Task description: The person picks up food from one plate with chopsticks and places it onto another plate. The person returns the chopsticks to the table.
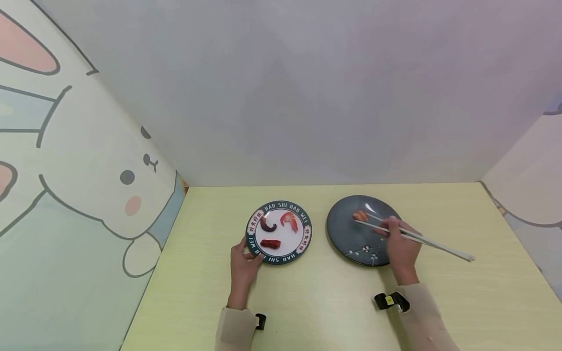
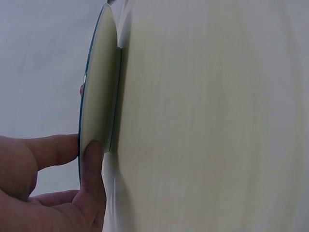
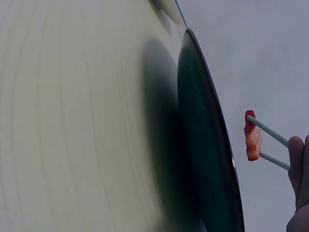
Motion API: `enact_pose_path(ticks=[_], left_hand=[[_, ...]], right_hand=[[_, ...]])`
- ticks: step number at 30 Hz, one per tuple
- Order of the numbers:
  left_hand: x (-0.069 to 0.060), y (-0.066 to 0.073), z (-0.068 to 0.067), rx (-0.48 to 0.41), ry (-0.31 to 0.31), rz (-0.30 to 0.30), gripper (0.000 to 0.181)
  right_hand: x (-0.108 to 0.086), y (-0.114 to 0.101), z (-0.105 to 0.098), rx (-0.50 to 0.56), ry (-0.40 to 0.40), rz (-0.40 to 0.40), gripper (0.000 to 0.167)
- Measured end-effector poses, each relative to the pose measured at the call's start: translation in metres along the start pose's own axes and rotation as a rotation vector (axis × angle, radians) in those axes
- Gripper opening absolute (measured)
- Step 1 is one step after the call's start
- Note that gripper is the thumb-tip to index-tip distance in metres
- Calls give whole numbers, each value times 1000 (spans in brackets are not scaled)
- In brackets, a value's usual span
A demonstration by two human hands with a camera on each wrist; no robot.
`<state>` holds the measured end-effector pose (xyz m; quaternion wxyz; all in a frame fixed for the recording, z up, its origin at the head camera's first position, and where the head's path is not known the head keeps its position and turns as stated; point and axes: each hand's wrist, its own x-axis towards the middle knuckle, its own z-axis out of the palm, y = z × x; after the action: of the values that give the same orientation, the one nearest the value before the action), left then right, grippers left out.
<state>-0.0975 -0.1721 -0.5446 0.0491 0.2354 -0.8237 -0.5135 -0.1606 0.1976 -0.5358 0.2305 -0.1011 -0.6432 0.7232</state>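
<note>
My left hand grips the lower left rim of a small white plate with a dark green lettered border, one digit above the rim and another beneath it. Lying on that plate are a pink shrimp, a curved dark brown piece and a glossy red-brown piece. In my right hand is a pair of pale chopsticks. Their tips pinch a reddish-orange piece of food, which the right wrist view shows held clear above the dark blue-grey plate.
Both plates stand side by side on a pale yellow wooden table, a gap between them. Behind the table rises a plain grey wall. Cartoon-painted walls flank it left and right. White flowers decorate the dark plate's lower part.
</note>
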Motion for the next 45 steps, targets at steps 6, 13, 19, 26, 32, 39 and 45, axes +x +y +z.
enact_pose_path(ticks=[6,13,19,26,32,39,45], left_hand=[[0,0,0,0,-2,-7,79],[0,1,-1,-8,-2,1,79],[0,1,0,-1,-2,8,79],[0,1,0,0,-4,-3,79],[0,1,0,6,-3,-14,79],[0,1,0,6,-3,-11,79],[0,0,0,5,0,-14,79]], right_hand=[[5,2,-6,-24,42,6,30],[13,2,-14,-44,96,40,32],[18,4,-21,-86,99,57,33],[22,10,-25,-125,113,65,33],[23,13,-29,-146,119,87,35],[25,11,-29,-183,93,134,35],[27,12,-29,-262,68,133,36]])
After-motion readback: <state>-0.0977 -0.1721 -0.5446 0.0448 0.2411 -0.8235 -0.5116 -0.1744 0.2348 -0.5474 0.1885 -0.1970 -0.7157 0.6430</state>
